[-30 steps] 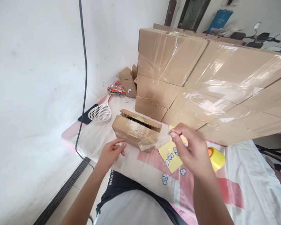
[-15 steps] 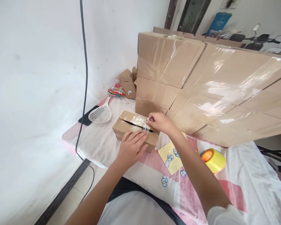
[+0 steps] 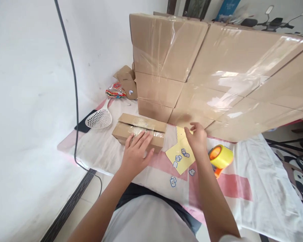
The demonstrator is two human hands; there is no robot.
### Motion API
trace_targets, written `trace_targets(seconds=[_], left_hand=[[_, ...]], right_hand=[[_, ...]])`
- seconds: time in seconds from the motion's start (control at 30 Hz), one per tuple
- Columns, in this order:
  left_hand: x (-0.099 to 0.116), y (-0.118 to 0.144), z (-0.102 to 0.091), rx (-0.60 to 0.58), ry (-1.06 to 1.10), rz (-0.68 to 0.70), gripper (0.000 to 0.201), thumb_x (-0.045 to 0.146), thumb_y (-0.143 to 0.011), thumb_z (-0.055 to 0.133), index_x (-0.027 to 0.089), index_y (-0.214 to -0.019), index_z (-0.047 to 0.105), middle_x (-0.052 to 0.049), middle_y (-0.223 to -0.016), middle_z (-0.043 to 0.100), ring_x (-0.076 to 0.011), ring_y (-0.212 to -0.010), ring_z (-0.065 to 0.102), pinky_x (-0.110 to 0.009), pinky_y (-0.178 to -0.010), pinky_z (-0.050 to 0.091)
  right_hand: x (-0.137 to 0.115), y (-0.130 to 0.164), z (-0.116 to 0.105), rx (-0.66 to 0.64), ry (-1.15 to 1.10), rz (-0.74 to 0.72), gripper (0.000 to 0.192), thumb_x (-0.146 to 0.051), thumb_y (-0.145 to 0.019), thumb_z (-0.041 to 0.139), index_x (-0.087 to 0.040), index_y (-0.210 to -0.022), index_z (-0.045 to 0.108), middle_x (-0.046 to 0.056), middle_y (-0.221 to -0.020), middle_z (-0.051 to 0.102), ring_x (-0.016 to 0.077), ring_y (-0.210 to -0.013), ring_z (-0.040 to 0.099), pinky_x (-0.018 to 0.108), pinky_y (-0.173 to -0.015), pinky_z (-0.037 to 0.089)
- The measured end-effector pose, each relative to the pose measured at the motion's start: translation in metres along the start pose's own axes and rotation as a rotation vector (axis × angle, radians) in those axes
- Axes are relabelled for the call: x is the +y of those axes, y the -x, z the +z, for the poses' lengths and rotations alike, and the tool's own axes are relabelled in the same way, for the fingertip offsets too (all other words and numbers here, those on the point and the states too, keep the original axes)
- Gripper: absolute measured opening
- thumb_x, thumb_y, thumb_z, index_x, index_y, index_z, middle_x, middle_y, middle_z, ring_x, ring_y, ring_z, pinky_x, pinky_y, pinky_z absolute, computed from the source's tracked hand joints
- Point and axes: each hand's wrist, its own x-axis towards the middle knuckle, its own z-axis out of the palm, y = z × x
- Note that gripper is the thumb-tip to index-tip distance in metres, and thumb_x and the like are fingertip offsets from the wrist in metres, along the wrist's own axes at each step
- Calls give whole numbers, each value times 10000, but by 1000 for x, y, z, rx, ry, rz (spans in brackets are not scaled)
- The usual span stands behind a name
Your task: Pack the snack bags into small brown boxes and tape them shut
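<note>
A small cardboard box [image 3: 125, 129] rests on the cloth-covered table, clear tape [image 3: 143, 125] lying across the dark gap between its top flaps. My left hand [image 3: 138, 151] is spread flat on top of the box, fingers over the tape. Apart from the box, my right hand [image 3: 197, 139] hovers over a yellow sheet [image 3: 181, 161] with its fingers parted and nothing visible between them. Right of that forearm sits a yellow tape roll [image 3: 222, 157] with an orange core and an orange part beneath it. Small blue-edged stickers [image 3: 178, 158] lie on and around the sheet.
Large taped cartons [image 3: 166, 60] form a wall behind the work area. To the left lie a white slotted scoop [image 3: 99, 118], a dark flat object [image 3: 83, 125] and a hanging black cable [image 3: 74, 77]. A red-and-clear packet [image 3: 116, 90] and folded cardboard [image 3: 127, 80] stand at the back.
My right hand has let go of the tape on the box and moved right, over the yellow sheet. My left hand stays on the box. The view has shifted slightly.
</note>
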Motion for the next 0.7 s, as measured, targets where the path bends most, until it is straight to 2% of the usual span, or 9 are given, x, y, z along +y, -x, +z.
trace_targets(seconds=[0.1, 0.17, 0.23, 0.3, 0.37, 0.43, 0.53, 0.6, 0.7], left_hand=[[4, -14, 2, 48, -11, 19, 485, 309, -970, 548, 185, -1438, 538, -104, -1506, 557, -270, -1436, 488, -470, -1242, 220], [6, -25, 7, -10, -5, 19, 504, 362, -983, 526, 182, -1453, 533, -118, -1512, 545, -284, -1429, 497, -493, -1258, 185], [7, -34, 11, -120, 10, -15, 508, 415, -1004, 482, 184, -1453, 541, -132, -1472, 583, -293, -1382, 549, -523, -1264, 162], [11, -42, 13, -190, 19, -50, 508, 451, -1013, 458, 178, -1429, 563, -151, -1411, 633, -308, -1333, 593, -563, -1261, 147], [16, -44, 10, -172, 22, -52, 498, 451, -1009, 475, 165, -1405, 574, -167, -1411, 630, -324, -1345, 580, -591, -1259, 121], [25, -41, 7, -74, 43, -7, 445, 396, -995, 516, 173, -1373, 585, -157, -1441, 609, -316, -1382, 547, -578, -1268, 109], [42, -22, 3, 106, 142, 98, 306, 233, -946, 559, 212, -1242, 633, -105, -1373, 672, -266, -1361, 573, -513, -1267, 188], [51, -4, 5, 151, 223, 152, 257, 138, -905, 565, 223, -1133, 649, -74, -1262, 736, -244, -1286, 634, -491, -1239, 255], [57, 24, 11, 112, 301, 176, 250, 86, -883, 557, 229, -1067, 647, -41, -1162, 771, -228, -1144, 707, -479, -1175, 322]], right_hand=[[48, 37, -10, -17, -84, 141, 349, -424, -799, 568, -174, -1022, 666, 68, -885, 661, 189, -725, 566, 360, -738, 472], [69, 57, -15, -42, -101, 184, 362, -427, -818, 522, -163, -1023, 663, 87, -894, 677, 191, -708, 572, 357, -694, 481], [80, 70, -17, -75, -88, 162, 356, -402, -843, 487, -154, -1023, 667, 114, -930, 690, 206, -739, 585, 372, -701, 498], [84, 77, -17, -119, -81, 110, 318, -343, -852, 481, -160, -1012, 686, 132, -1004, 699, 229, -828, 603, 410, -789, 514], [82, 81, -15, -175, -60, 26, 300, -267, -852, 494, -175, -1035, 713, 139, -1093, 689, 265, -982, 595, 459, -925, 487], [77, 82, -12, -259, 27, -71, 348, -218, -858, 509, -204, -1137, 718, 143, -1182, 653, 303, -1106, 544, 507, -1005, 437], [68, 82, -6, -394, 204, -129, 392, -221, -865, 558, -269, -1233, 686, 140, -1248, 587, 334, -1141, 481, 516, -971, 434], [65, 81, -1, -447, 251, -129, 299, -220, -865, 571, -260, -1134, 696, 133, -1184, 585, 325, -1099, 477, 485, -935, 442], [68, 76, 5, -471, 228, -166, 151, -175, -878, 522, -208, -935, 658, 117, -1019, 604, 286, -1002, 502, 438, -901, 444]])
